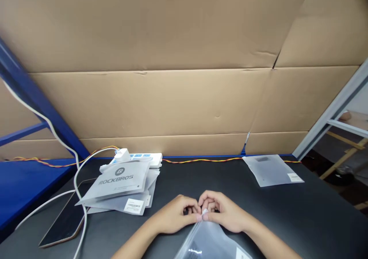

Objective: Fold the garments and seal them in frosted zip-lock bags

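Note:
A translucent frosted plastic bag (209, 238) with a white label lies at the front edge of the view, its lower part cut off. My left hand (182, 215) pinches the bag's top corner, thumb and fingers closed on it. From the other side my right hand (222, 211) grips the same corner, fingers curled and thumb pressed down. The two hands touch at the fingertips, and a small white bit of the bag shows between them.
Several frosted bags (117, 179), the top one printed ROCKBROS, lie at left against a white power strip (156, 159). A tablet-like device (64, 220) and white cable (76, 182) are nearer. Another bag (270, 171) lies at right. Cardboard (172, 102) walls the back.

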Available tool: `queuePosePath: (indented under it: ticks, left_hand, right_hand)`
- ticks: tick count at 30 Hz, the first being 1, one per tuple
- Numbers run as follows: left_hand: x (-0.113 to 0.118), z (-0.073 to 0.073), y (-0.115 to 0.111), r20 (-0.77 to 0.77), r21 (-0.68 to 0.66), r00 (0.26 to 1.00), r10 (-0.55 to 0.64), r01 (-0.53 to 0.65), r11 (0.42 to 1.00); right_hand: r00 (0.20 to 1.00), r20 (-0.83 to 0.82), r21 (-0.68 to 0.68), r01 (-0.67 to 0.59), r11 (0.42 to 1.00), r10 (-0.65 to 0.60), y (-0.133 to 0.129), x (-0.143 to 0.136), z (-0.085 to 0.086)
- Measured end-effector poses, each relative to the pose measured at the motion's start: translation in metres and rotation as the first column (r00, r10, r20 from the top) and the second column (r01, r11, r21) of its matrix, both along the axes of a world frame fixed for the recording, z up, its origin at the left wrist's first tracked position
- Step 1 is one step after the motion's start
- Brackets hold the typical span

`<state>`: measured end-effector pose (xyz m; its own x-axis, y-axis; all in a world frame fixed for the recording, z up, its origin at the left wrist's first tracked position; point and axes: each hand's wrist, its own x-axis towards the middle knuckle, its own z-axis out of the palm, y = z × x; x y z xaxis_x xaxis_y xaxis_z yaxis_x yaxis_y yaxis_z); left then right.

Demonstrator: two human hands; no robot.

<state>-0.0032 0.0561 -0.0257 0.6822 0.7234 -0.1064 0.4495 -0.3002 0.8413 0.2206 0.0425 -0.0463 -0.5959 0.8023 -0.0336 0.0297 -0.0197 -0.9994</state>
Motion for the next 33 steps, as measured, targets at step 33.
queuePosePath:
  ticks: [33]
  left_hand:
    - [-0.027,0.006,0.015,-0.011,0.083,0.995,-0.095,0.096,0.992]
  right_hand:
    - [0.868,0.005,0.375,0.458,0.806,-0.496,0.038,0.059,-0.007]
